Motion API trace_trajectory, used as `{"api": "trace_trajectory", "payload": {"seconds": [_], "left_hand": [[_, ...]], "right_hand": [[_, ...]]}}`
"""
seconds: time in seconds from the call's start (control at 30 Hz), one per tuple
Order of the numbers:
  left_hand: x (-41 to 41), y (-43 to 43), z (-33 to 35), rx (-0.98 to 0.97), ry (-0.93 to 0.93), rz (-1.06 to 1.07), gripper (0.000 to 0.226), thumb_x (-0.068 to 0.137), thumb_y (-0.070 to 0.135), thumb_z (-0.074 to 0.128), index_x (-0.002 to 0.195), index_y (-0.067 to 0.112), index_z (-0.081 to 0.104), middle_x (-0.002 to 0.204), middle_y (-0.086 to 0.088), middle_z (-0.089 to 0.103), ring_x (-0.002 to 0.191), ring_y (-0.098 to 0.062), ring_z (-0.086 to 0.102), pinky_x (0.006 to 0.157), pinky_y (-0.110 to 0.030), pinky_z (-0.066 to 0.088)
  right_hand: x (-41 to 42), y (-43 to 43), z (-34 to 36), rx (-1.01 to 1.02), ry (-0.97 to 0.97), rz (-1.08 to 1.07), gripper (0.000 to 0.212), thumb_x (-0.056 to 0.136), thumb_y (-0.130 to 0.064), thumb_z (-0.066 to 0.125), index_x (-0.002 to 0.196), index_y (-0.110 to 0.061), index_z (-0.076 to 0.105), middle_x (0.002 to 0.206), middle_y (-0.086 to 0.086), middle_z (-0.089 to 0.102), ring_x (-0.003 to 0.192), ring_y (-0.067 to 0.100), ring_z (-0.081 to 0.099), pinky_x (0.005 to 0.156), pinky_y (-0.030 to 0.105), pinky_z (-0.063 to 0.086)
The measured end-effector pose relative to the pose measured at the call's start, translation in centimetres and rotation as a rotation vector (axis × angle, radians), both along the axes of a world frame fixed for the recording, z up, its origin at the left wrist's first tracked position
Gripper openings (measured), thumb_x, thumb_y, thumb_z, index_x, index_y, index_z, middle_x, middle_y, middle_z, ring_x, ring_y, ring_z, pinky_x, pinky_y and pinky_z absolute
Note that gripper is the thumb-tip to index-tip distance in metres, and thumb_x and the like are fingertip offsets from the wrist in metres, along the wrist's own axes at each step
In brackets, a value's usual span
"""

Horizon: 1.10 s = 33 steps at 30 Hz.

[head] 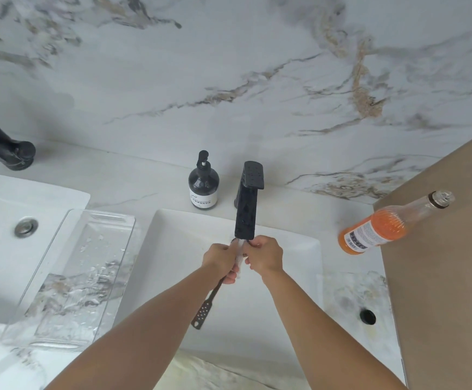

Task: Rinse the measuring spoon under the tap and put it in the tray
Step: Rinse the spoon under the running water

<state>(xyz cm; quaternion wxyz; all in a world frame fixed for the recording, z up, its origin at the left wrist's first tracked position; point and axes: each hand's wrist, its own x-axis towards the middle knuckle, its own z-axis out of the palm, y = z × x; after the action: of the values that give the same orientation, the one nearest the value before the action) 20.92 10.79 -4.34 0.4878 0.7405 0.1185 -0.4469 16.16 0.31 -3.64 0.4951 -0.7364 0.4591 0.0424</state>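
A dark measuring spoon with a perforated handle end sticks out below my left hand, which grips its upper shaft. The spoon's bowl end is up under the spout of the black tap, where a stream of water runs between my hands. My right hand pinches the bowl end from the right side. Both hands are over the white sink. The bowl itself is mostly hidden by my fingers. A clear tray lies on the counter left of the sink, wet with droplets.
A dark soap pump bottle stands behind the sink, left of the tap. A bottle of orange liquid stands at the right, by a brown panel. A second sink and another black tap sit at far left.
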Motion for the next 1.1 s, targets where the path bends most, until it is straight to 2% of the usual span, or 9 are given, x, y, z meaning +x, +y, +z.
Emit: {"api": "trace_trajectory", "payload": {"seconds": [0.1,0.27,0.37,0.43,0.63,0.83,0.93,1.0,1.1], "left_hand": [[-0.3,-0.8,-0.3,0.018,-0.006,0.019,0.041,0.094,0.037,0.051,0.074,0.003,0.062,0.059,-0.012,0.061,0.045,-0.025,0.054,0.046,-0.027,0.053],[-0.8,-0.8,-0.8,-0.255,0.126,0.127,0.028,0.097,-0.001,0.034,0.079,0.002,0.055,0.048,-0.004,0.056,0.044,-0.018,0.043,0.044,-0.026,0.040],[-0.9,-1.0,-1.1,-0.198,0.063,0.200,0.032,0.099,0.012,0.039,0.073,0.006,0.057,0.046,-0.003,0.052,0.043,-0.018,0.036,0.040,-0.023,0.033],[-0.9,-1.1,-1.2,-0.166,0.056,0.206,0.041,0.100,0.023,0.042,0.063,0.009,0.052,0.045,-0.003,0.048,0.039,-0.016,0.033,0.038,-0.022,0.029],[-0.6,-0.6,-1.0,-0.383,0.174,0.128,0.031,0.098,0.000,0.032,0.077,0.007,0.053,0.062,-0.006,0.044,0.052,-0.015,0.032,0.051,-0.026,0.028],[-0.8,0.2,-0.5,-0.098,0.031,-0.084,0.026,0.090,0.011,0.037,0.068,0.013,0.051,0.054,-0.003,0.045,0.044,-0.016,0.037,0.048,-0.024,0.034],[-0.5,0.6,0.0,-0.319,0.262,-0.050,0.036,0.099,0.030,0.041,0.066,0.018,0.051,0.056,0.001,0.043,0.049,-0.015,0.036,0.052,-0.026,0.036],[-0.5,0.7,0.0,-0.547,0.384,0.050,0.026,0.100,0.014,0.044,0.077,0.013,0.056,0.065,-0.002,0.047,0.053,-0.015,0.038,0.054,-0.027,0.039],[-1.2,1.2,-0.9,-0.490,0.191,-0.012,0.023,0.100,0.015,0.051,0.085,0.006,0.066,0.070,-0.003,0.059,0.050,-0.013,0.047,0.050,-0.025,0.043]], "right_hand": [[0.0,-0.1,-0.2,0.026,-0.036,0.058,0.009,0.080,-0.009,0.065,0.080,-0.007,0.074,0.082,0.012,0.076,0.068,0.026,0.066,0.068,0.033,0.056],[0.0,-0.2,-0.1,0.112,-0.078,0.091,0.010,0.076,-0.011,0.075,0.077,-0.020,0.080,0.071,-0.009,0.077,0.066,0.011,0.071,0.069,0.027,0.059],[0.2,0.2,-0.1,0.013,-0.120,0.011,0.005,0.075,-0.022,0.076,0.072,-0.017,0.076,0.065,-0.007,0.074,0.058,0.005,0.065,0.060,0.019,0.052],[0.3,0.5,-0.1,0.048,-0.123,0.004,0.009,0.076,-0.027,0.074,0.072,-0.019,0.074,0.059,-0.006,0.069,0.056,0.011,0.061,0.061,0.025,0.054],[-0.5,-0.5,-0.7,0.247,-0.101,0.054,0.013,0.085,-0.018,0.067,0.087,-0.009,0.077,0.065,0.007,0.064,0.063,0.026,0.061,0.083,0.049,0.061],[-0.3,-0.1,-0.1,0.229,-0.089,0.094,0.017,0.085,-0.026,0.070,0.088,-0.011,0.077,0.078,0.014,0.074,0.070,0.030,0.071,0.076,0.040,0.063],[-0.2,0.1,-0.4,0.034,-0.099,0.044,0.019,0.083,-0.025,0.069,0.069,-0.012,0.073,0.063,0.007,0.070,0.060,0.026,0.066,0.065,0.030,0.058],[0.0,-0.2,-0.6,0.023,-0.113,-0.065,0.016,0.082,-0.021,0.071,0.067,-0.015,0.073,0.058,-0.002,0.069,0.052,0.015,0.061,0.054,0.021,0.049],[-0.2,-0.8,-0.5,0.234,-0.189,-0.156,0.006,0.071,-0.001,0.075,0.077,0.000,0.073,0.064,0.007,0.069,0.051,0.021,0.058,0.052,0.025,0.049]]}}
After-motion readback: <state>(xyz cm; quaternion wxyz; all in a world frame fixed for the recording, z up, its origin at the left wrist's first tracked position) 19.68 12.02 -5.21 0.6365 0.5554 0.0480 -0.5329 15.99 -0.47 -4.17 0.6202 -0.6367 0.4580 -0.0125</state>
